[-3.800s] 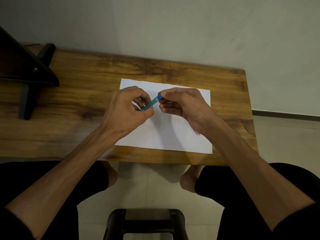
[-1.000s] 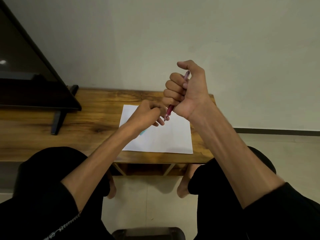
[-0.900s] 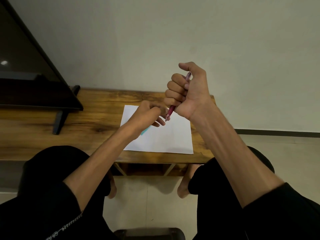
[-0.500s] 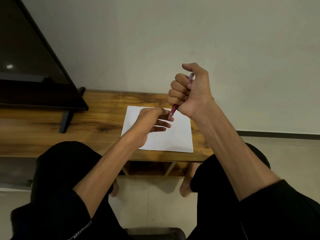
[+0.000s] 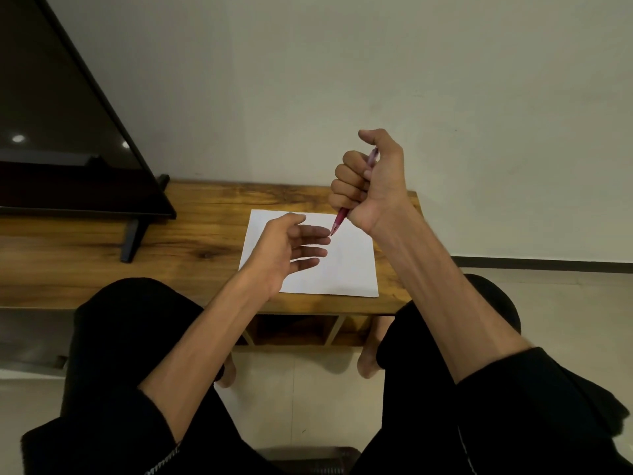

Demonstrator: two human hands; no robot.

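My right hand (image 5: 371, 181) is raised above the table in a fist around a pink pen (image 5: 339, 221), tip pointing down and thumb near its top end. My left hand (image 5: 287, 246) hovers over a white sheet of paper (image 5: 349, 265), fingers straight and spread, palm up, holding nothing. The pen tip is just beside my left fingertips. The teal pen seen before is not visible.
The paper lies on a wooden table (image 5: 191, 241) against a pale wall. A dark screen on a black stand (image 5: 68, 149) fills the table's left side. My knees in black trousers are below the front edge, a dark stool under me.
My left hand has opened from a curled grip to straight spread fingers and dropped slightly. The teal pen under it is gone from sight. My right hand keeps gripping the pink pen.
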